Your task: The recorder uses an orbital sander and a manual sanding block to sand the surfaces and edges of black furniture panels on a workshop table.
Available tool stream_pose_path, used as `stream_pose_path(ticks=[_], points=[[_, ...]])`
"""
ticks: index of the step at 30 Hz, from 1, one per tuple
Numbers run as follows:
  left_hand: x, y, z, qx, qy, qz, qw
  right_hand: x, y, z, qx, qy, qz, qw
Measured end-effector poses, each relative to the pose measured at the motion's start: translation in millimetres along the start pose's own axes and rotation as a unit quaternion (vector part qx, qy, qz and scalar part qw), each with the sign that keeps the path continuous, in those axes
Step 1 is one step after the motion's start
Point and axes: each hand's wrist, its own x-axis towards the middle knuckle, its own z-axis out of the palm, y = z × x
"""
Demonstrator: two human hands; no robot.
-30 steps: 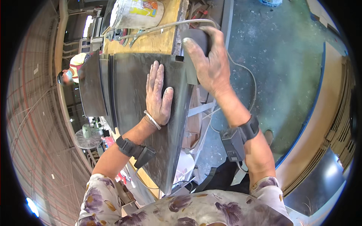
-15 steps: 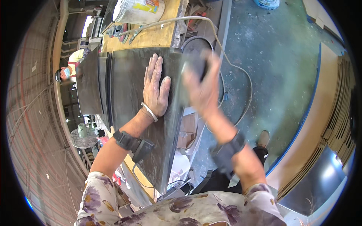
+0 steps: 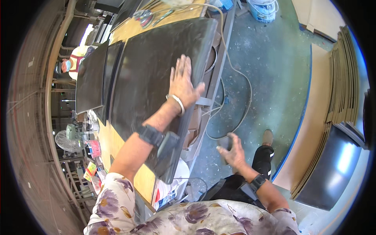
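Note:
A large dark panel (image 3: 152, 58) lies flat on the wooden workbench, its long edge facing the aisle on my right. My left hand (image 3: 184, 84) rests on it near that edge, palm down with the fingers stretched out and the thumb apart. Off the panel, in the air over the floor, is my right hand (image 3: 235, 154). Its fingers and thumb curl around a small dark grey block (image 3: 225, 145), mostly hidden by the hand. A dark device is strapped to each of my wrists.
More dark panels (image 3: 91, 78) lie left of the large one. A sander (image 3: 144, 18) and a pale hose (image 3: 250, 88) are at the far end, the hose looping onto the floor. Blue bucket (image 3: 263, 11) stands beyond. Stacked sheets (image 3: 340, 86) line the right. A person (image 3: 74, 62) is at far left.
My right hand has left the panel's edge and come back toward my body, lower right. My left hand stays flat on the panel. The whole view has shifted.

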Motion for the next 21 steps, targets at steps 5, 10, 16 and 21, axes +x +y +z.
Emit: stream_pose_path(ticks=[5, 10, 16, 21], points=[[-158.9, 8.5, -29.3, -0.028, -0.051, -0.043, 0.997, -54.9, 29.2, 40.2, 0.211, 0.073, 0.050, 0.973], [-200.5, 4.9, -34.7, -0.017, -0.051, -0.019, 0.998, -116.1, 46.8, 75.8, 0.303, 0.029, 0.098, 0.948], [-103.6, 4.8, -14.2, 0.002, -0.025, -0.024, 0.999, -116.6, 67.1, 62.2, 0.253, -0.033, 0.155, 0.954], [-6.2, 12.1, -9.9, 0.029, -0.045, -0.064, 0.997, -101.6, 87.2, 30.9, 0.296, -0.002, 0.187, 0.937]])
